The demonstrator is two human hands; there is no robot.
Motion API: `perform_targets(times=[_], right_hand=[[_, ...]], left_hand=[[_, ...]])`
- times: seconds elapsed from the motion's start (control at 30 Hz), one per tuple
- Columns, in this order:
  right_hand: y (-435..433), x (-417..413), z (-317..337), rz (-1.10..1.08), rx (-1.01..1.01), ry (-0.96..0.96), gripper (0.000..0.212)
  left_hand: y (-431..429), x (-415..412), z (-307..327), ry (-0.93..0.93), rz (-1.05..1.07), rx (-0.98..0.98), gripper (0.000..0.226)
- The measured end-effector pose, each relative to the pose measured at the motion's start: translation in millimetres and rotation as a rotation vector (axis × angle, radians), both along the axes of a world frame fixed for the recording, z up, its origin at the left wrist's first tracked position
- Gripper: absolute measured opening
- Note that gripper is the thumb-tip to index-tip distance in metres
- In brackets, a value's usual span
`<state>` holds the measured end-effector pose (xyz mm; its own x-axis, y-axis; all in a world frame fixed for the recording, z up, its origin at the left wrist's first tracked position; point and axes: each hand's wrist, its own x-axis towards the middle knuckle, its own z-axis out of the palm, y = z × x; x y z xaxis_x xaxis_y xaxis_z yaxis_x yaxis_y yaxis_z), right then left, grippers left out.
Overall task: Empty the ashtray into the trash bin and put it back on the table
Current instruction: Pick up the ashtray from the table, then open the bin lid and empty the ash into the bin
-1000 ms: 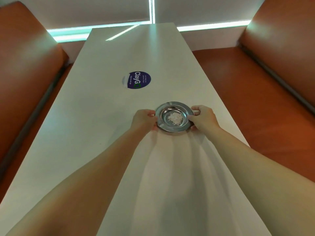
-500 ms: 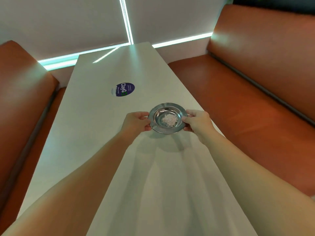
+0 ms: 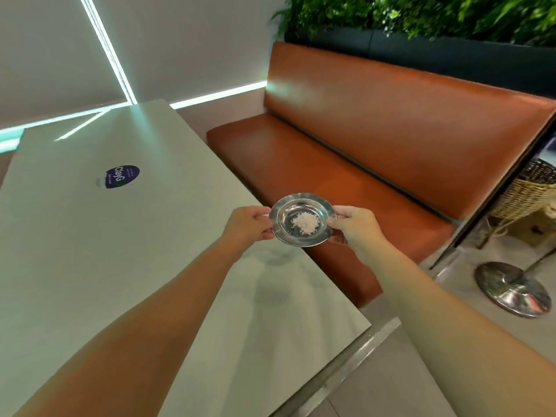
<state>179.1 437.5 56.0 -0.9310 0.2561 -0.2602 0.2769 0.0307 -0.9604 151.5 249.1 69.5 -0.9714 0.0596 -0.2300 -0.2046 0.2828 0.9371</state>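
A round shiny metal ashtray (image 3: 303, 206) with a small heap of white crumbs in its bowl hangs in the air over the right edge of the white table (image 3: 126, 242). My left hand (image 3: 248, 224) pinches its left rim and my right hand (image 3: 353, 225) pinches its right rim. The ashtray is level and casts a shadow on the table below. No trash bin is clearly in view.
An orange bench seat (image 3: 331, 176) runs along the table's right side, with planters behind its backrest. A woven basket (image 3: 529, 197) and a round metal stand base (image 3: 511, 288) sit on the floor at far right. A blue round sticker (image 3: 122, 176) lies on the table.
Both hands have lifted the ashtray off the table and carried it right, past the table's edge. The view has swung to the right, bringing the bench, basket and floor into sight.
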Motion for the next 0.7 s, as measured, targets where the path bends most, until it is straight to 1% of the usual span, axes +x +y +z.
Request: perform_targets(times=[0.1,0.27,0.37,0.5,0.6,0.7], right_hand=[[42.4,9.3,2.0,-0.04,-0.02,-0.016,0.02],[114.0,27.2,-9.9,-0.016,-0.046,-0.051,0.02],[155.7,38.5,-26.8,0.026,-0.028,-0.096,0.024],[196.9,51.4,-50.9,0.079,-0.022,-0.141,0.023],[216.6,57.5,-73.0,0.115,-0.061,-0.175,0.025],[225.5,62.8,-100.6,0.128,-0.135,-0.214,0.02]], left_hand=[[45.0,10.7,2.7,0.017,-0.025,-0.037,0.04],[117.6,31.6,-6.5,0.018,0.009,-0.04,0.044],[161.7,47.7,-25.0,-0.021,0.055,-0.05,0.042],[201.4,65.1,-52.8,-0.056,0.099,-0.043,0.039],[219.5,75.0,-72.7,-0.077,0.167,-0.029,0.037],[232.8,84.6,-99.9,-0.092,0.215,-0.042,0.038]])
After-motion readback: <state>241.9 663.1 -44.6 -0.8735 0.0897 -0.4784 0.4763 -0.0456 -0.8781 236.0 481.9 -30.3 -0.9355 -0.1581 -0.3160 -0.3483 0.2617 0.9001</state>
